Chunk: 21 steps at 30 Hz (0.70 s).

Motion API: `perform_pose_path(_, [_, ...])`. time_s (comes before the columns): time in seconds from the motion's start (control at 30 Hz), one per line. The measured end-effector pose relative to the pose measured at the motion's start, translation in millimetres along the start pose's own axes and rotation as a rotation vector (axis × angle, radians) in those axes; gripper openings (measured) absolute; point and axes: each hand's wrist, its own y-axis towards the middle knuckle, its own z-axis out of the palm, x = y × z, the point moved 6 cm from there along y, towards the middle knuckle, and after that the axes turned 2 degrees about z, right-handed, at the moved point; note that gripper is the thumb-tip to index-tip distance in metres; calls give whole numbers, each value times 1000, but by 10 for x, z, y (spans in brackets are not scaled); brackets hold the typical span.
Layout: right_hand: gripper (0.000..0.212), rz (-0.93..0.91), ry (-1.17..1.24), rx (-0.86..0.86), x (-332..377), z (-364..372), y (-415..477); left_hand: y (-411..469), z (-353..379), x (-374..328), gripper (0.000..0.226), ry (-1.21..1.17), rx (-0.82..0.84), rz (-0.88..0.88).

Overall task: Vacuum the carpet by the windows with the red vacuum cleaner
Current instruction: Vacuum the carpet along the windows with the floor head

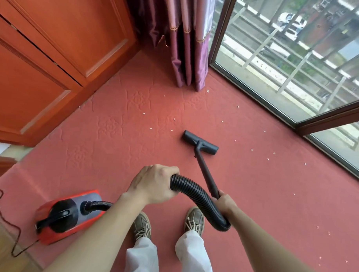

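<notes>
The red vacuum cleaner [64, 215] sits on the red carpet [117, 137] at my lower left. Its black ribbed hose [199, 197] loops between my hands. My left hand [154, 183] grips the hose near its top. My right hand [223, 200] holds the lower end of the dark wand [205, 173]. The black floor nozzle [199, 142] rests flat on the carpet ahead of my feet. Several small white scraps [252, 150] lie scattered on the carpet, mostly to the right near the windows [289, 58].
An orange wooden cabinet [45, 60] fills the left side. Purple curtains [186, 44] hang in the corner. The window frame [327, 118] runs along the right. A thin power cord [8, 221] trails over wooden flooring at the lower left.
</notes>
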Motion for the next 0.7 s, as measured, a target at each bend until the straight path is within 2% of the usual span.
perform_pose_path(0.1, [39, 7, -18, -53, 62, -106, 113, -13, 49, -29, 21, 5, -35, 5])
perform_pose_path(0.33, [39, 45, 102, -181, 584, -903, 769, 257, -145, -58, 16, 9, -233, -43])
perform_pose_path(0.5, [38, 79, 140, -213, 468, -1201, 828, 540, -102, -151, 14, 28, -226, -28])
perform_pose_path(0.7, [39, 19, 113, -126, 119, -852, 658, 448, 73, -146, 15, 1, -142, -50])
